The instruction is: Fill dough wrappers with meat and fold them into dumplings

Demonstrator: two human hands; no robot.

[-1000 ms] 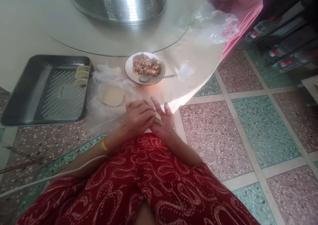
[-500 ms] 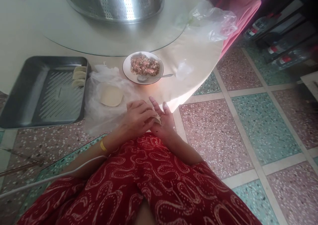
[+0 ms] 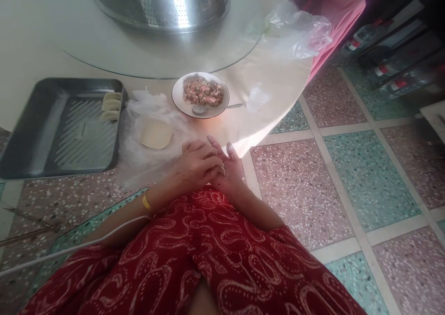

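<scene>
Both my hands meet over my lap at the table's near edge. A pale dumpling (image 3: pixel 221 169) sits between them, mostly hidden. My left hand (image 3: pixel 193 167) pinches it from the left, with a yellow band on that wrist. My right hand (image 3: pixel 230 176) cups it from below, fingers pointing up and floured at the tips. A stack of round wrappers (image 3: pixel 156 134) lies on thin plastic just beyond my left hand. Farther back stands a white bowl (image 3: pixel 181 101) of minced filling with a spoon (image 3: pixel 216 107) in it.
A dark metal tray (image 3: pixel 38 134) at the left holds three folded dumplings (image 3: pixel 111 105) along its right side. A large steel colander (image 3: pixel 163 2) rests on a glass turntable (image 3: pixel 149 57). Crumpled clear plastic (image 3: pixel 297 29) and a pink cloth (image 3: pixel 333 13) lie at the table's right edge. Terrazzo floor spreads to the right.
My left fingers have closed further over the dumpling, so less of it shows. The view shifted slightly between the earliest frame and now.
</scene>
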